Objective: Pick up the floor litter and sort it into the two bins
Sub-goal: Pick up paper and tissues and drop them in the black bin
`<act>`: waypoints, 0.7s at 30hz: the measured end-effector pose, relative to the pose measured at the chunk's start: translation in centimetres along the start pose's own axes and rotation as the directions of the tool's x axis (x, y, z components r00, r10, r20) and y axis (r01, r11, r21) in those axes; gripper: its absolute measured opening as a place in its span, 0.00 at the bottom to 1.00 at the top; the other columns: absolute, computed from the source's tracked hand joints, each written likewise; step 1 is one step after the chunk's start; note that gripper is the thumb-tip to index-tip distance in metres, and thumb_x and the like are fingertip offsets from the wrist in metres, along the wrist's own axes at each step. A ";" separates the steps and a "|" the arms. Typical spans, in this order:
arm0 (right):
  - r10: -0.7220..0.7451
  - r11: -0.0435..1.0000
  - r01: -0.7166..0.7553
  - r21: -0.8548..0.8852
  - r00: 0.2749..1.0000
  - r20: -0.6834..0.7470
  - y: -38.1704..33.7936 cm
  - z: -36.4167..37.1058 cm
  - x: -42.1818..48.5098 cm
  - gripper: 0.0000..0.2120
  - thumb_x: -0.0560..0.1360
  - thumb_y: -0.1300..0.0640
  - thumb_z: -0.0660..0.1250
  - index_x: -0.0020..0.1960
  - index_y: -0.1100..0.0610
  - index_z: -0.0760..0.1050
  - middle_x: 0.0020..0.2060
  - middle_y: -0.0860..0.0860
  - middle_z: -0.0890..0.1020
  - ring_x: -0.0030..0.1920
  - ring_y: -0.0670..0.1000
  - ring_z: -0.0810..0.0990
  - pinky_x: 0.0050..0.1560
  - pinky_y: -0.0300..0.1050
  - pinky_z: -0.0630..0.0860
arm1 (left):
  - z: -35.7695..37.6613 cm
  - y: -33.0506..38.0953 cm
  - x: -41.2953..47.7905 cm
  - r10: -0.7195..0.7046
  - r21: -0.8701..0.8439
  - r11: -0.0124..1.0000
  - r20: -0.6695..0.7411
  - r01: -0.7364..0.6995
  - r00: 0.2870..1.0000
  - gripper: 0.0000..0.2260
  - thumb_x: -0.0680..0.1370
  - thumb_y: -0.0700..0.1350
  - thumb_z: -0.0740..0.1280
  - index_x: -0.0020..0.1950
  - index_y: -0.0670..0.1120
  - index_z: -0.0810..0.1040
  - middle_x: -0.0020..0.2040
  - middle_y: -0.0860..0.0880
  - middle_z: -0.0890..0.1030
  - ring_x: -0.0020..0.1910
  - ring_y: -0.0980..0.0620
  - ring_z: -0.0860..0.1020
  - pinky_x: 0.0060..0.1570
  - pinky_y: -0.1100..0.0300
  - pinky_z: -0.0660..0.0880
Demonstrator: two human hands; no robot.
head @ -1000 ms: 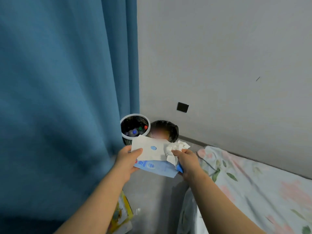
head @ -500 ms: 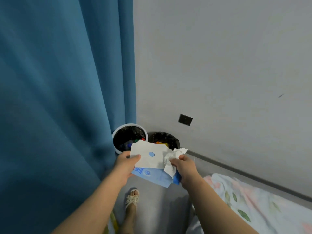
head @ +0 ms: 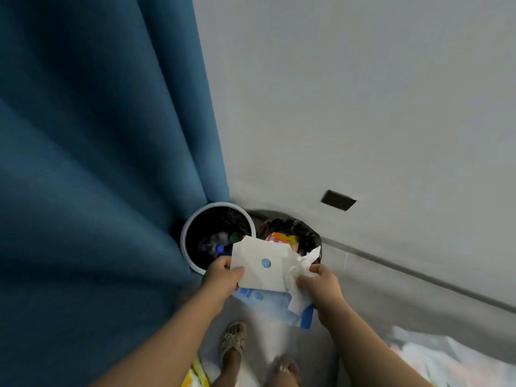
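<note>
My left hand (head: 222, 277) pinches the left edge of a white paper sheet with a blue dot (head: 262, 268). Under the sheet lies a light blue wrapper (head: 275, 304), whose left end sits against my left hand. My right hand (head: 321, 286) grips crumpled white tissue (head: 297, 270) against the sheet's right side. Both hands hold this litter just in front of two bins in the corner. The white-rimmed bin (head: 185, 244) on the left holds plastic bottles. The black-bagged bin (head: 290, 226) on the right holds colourful wrappers.
A blue curtain (head: 97, 163) hangs on the left, touching the white-rimmed bin. A grey wall (head: 363, 107) with a dark socket plate (head: 337, 200) rises behind the bins. Floral bedding (head: 446, 356) lies at the lower right. My sandalled feet (head: 234, 340) stand on the grey floor beside a yellow package (head: 195, 375).
I have stepped closer to the bins and the view has tilted down. The litter now hangs over the bins' near rims. Both hands keep their hold.
</note>
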State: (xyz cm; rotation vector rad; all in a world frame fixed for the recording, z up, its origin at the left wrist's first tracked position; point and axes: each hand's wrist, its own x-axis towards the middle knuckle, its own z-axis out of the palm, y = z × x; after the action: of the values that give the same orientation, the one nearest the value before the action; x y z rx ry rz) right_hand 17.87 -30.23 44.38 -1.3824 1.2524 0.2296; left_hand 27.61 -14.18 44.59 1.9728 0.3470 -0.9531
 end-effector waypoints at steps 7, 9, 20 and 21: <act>-0.028 0.938 0.034 -0.346 0.999 0.023 0.5 0.0 12.0 0.17 0.74 0.61 0.66 0.61 0.57 0.70 0.49 0.52 0.74 0.47 0.53 0.76 0.47 0.47 0.76 | 6.1 -0.7 10.2 -0.141 0.009 0.990 0.005 0.141 0.990 0.06 0.78 0.39 0.63 0.54 0.45 0.73 0.37 0.49 0.76 0.34 0.53 0.75 0.38 0.58 0.74; -0.040 0.907 0.059 -0.416 0.998 0.056 0.9 0.2 15.6 0.17 0.74 0.61 0.66 0.62 0.57 0.70 0.49 0.51 0.74 0.43 0.51 0.75 0.42 0.43 0.73 | 7.9 -1.6 13.2 -0.164 0.013 0.986 -0.008 0.164 0.986 0.09 0.78 0.40 0.63 0.58 0.43 0.74 0.39 0.49 0.76 0.34 0.53 0.75 0.36 0.59 0.73; 0.096 0.757 0.088 -0.647 0.965 0.243 4.2 2.2 30.8 0.19 0.74 0.59 0.67 0.64 0.57 0.69 0.49 0.51 0.73 0.47 0.51 0.73 0.46 0.43 0.71 | 14.3 -6.2 25.0 -0.290 -0.045 0.957 -0.100 0.287 0.952 0.15 0.77 0.33 0.59 0.62 0.39 0.74 0.43 0.45 0.76 0.31 0.54 0.72 0.30 0.62 0.68; 0.101 0.752 0.094 -0.653 0.962 0.255 4.3 2.4 31.5 0.20 0.75 0.58 0.66 0.65 0.57 0.69 0.51 0.52 0.73 0.48 0.51 0.72 0.47 0.42 0.69 | 14.6 -6.4 25.7 -0.298 -0.050 0.954 -0.101 0.294 0.949 0.15 0.77 0.33 0.58 0.62 0.39 0.74 0.42 0.46 0.76 0.32 0.53 0.73 0.31 0.62 0.69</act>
State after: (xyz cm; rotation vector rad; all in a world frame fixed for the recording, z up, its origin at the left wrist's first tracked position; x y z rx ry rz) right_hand 28.50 -43.56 17.40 -1.8698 0.9628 0.9166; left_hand 33.88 -25.59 17.31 1.9789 0.7334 -1.0208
